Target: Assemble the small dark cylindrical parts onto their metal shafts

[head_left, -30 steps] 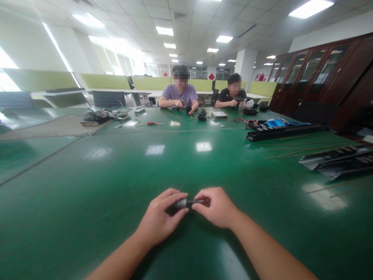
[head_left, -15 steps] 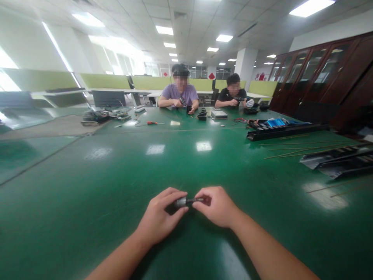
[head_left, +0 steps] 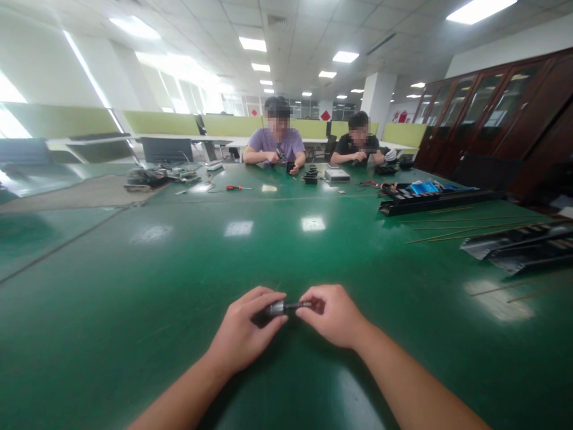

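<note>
Just above the green tabletop, near the front, my left hand (head_left: 246, 328) is closed around a small silver cylinder (head_left: 277, 307) that has a dark, thin shaft (head_left: 292, 306) sticking out to the right. The thumb and fingers hold the cylinder from both sides, and its left end is hidden in the palm. My right hand (head_left: 333, 315) pinches the far end of the shaft between thumb and forefinger. The piece lies about level between the two hands. Its exact kind is too small to make out.
Across the green table (head_left: 215, 257) sit two people, handling small parts. A red-handled screwdriver (head_left: 237, 188) and electronic parts (head_left: 170, 176) lie toward the back left. Black channel-shaped housings (head_left: 441, 200) and thin rods (head_left: 470, 230) are on the right.
My left hand and the cylinder have shifted very slightly left and up; my right hand is almost still. The gloved hand of the person at the back right has moved right.
</note>
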`<control>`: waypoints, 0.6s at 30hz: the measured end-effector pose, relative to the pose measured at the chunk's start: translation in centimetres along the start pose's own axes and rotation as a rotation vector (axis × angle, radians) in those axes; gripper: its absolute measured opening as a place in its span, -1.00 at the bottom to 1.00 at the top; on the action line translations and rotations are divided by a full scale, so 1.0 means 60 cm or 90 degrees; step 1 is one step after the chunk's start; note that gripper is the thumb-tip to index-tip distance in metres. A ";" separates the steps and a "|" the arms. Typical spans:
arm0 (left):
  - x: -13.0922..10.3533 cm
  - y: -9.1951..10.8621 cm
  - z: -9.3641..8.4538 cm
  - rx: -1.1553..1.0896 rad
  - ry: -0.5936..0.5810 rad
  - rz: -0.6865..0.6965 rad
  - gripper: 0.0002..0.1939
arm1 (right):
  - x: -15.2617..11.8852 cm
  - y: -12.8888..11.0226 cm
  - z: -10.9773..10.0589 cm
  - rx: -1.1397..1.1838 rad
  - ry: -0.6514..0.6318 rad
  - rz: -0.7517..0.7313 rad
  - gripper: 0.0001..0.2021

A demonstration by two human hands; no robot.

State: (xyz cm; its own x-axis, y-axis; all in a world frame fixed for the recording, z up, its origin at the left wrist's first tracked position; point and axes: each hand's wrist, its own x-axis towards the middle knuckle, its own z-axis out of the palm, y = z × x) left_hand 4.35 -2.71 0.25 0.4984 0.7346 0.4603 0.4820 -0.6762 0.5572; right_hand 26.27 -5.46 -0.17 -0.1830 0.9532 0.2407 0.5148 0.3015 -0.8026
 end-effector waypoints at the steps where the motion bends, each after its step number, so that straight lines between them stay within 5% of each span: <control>1: 0.000 0.000 0.000 0.000 0.000 0.000 -0.75 | 0.000 -0.001 0.000 0.000 0.001 -0.001 -0.91; 18: -0.001 -0.001 -0.001 0.015 0.005 0.005 -0.74 | -0.001 0.000 0.000 -0.007 -0.002 -0.001 -0.91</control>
State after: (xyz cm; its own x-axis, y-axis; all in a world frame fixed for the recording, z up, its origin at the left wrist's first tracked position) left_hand 4.25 -2.68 0.23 0.4964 0.7296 0.4704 0.4950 -0.6831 0.5370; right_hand 26.29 -5.49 -0.17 -0.1859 0.9528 0.2400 0.5241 0.3027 -0.7960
